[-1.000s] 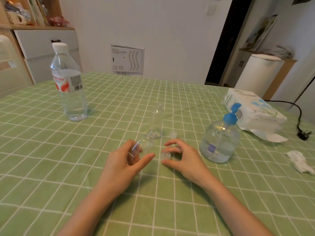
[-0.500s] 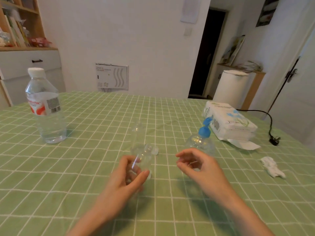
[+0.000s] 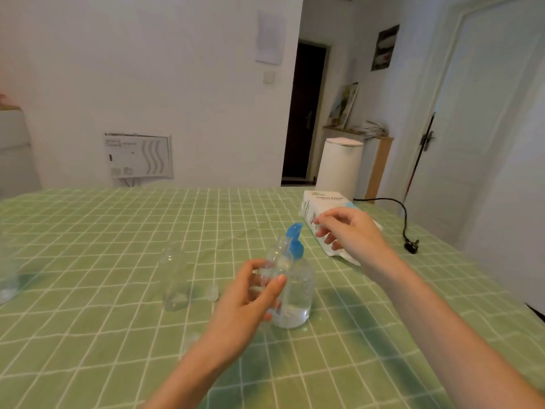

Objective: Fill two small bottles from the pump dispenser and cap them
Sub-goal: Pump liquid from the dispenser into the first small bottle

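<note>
**First bottle brought to the pump**

Green checked cloth [image 3: 88,261] covered the table below a white wall. Toward the left stood the second small bottle [image 3: 174,278], uncapped, with a loose cap [image 3: 212,293] just beside it. The left hand [image 3: 244,308] gripped the first small bottle [image 3: 277,261], its mouth near the blue nozzle of the pump dispenser [image 3: 295,296]. The right hand [image 3: 348,231] hovered loosely curled, holding nothing visible, before the tissue pack [image 3: 324,202]. Filling looked about to begin: next, the mouth must sit under the spout while the right hand presses.
</note>
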`<action>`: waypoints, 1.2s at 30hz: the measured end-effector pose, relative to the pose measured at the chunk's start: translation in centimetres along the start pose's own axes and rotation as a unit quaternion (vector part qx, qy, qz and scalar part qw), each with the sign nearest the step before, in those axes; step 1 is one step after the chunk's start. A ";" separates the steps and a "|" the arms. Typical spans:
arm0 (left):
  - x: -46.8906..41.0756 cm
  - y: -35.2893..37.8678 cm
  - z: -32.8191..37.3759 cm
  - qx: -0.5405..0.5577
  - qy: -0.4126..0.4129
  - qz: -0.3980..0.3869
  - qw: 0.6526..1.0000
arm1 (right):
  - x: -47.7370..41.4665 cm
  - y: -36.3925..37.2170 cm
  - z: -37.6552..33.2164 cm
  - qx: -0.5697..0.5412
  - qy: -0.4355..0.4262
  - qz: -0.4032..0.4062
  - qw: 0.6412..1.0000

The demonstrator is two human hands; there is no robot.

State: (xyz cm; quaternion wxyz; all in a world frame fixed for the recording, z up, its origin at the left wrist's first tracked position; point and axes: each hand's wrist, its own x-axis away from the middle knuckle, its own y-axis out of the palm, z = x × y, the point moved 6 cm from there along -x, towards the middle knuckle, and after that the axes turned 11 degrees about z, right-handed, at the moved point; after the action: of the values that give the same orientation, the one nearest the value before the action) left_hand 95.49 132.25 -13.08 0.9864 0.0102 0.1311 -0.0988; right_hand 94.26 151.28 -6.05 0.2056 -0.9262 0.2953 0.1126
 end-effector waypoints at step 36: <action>-1.5 0.1 0.3 0.060 -0.065 -0.013 0.996 | -4.4 9.4 -2.6 0.239 0.029 -0.171 0.955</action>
State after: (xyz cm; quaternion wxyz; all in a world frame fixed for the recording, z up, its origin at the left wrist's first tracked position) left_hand 94.19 132.61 -12.41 0.9891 0.0609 0.0605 -0.1199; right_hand 85.38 145.33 -5.25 0.4287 -0.8894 0.1570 -0.0252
